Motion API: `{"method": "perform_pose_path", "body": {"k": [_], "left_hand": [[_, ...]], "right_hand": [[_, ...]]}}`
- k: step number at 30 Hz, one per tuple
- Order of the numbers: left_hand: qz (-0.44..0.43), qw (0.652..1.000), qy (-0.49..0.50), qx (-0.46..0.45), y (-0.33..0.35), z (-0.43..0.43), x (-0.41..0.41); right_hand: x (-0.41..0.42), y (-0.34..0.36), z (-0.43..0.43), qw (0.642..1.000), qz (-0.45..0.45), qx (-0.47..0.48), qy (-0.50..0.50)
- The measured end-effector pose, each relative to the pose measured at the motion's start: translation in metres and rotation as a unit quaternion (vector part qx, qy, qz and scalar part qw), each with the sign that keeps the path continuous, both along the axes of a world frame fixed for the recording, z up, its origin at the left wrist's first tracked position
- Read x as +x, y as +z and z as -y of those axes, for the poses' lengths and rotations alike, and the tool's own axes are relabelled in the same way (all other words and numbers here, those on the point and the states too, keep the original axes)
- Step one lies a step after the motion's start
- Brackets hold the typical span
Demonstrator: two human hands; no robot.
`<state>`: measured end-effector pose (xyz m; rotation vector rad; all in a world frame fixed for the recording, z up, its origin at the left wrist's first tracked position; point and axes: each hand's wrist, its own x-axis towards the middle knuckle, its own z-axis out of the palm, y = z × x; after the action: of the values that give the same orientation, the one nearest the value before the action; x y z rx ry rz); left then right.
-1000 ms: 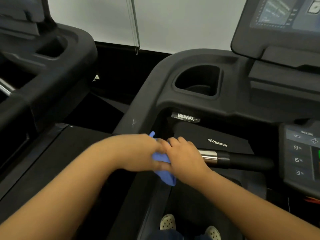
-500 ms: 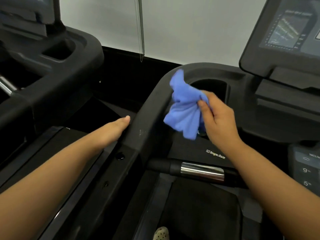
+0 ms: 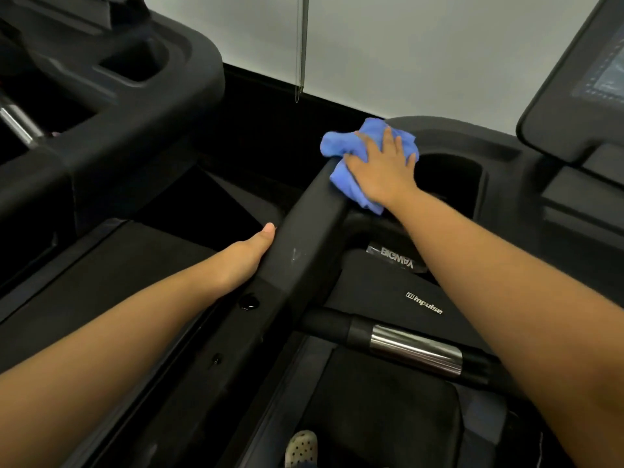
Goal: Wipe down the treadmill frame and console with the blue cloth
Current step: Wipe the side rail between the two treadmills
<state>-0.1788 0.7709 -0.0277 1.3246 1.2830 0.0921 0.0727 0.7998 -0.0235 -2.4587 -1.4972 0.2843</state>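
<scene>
The blue cloth (image 3: 341,146) lies bunched on the top corner of the black treadmill frame (image 3: 304,244), left of the cup holder (image 3: 452,177). My right hand (image 3: 381,167) presses flat on the cloth with fingers spread and straight. My left hand (image 3: 250,255) rests against the left outer side of the frame's sloping arm, thumb along the edge; its fingers are hidden behind the arm. The console screen (image 3: 604,72) stands at the upper right.
A second treadmill's console (image 3: 118,96) fills the upper left, across a dark gap. A handlebar with a chrome sleeve (image 3: 415,352) crosses below my right arm. A white wall (image 3: 422,45) is behind. My shoe (image 3: 300,447) shows at the bottom.
My right hand carried the cloth up from the lower frame to the frame's top corner and now presses it flat there. My left hand moved off the cloth onto the frame's outer side.
</scene>
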Motion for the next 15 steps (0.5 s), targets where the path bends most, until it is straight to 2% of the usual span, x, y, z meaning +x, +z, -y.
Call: {"method": "perform_pose_path", "body": {"k": [4,8,12,15], "left_hand": [[0.01,1.0,0.013,0.001,-0.008,0.001,0.001],[0.019,0.999,0.028,0.021,-0.015,-0.001,0.0],[0.043,0.998,0.038,0.013,-0.018,-0.006,0.001],[0.046,0.998,0.038,0.012,-0.018,-0.004,0.002]], "right_hand": [[0.041,0.003,-0.029,0.994,0.041,-0.001,-0.104],[0.061,0.009,-0.056,0.991,0.044,-0.015,-0.123],[0.067,0.01,-0.068,0.994,0.072,-0.011,-0.084],[0.046,0.003,-0.055,0.993,0.106,0.041,0.019]]}}
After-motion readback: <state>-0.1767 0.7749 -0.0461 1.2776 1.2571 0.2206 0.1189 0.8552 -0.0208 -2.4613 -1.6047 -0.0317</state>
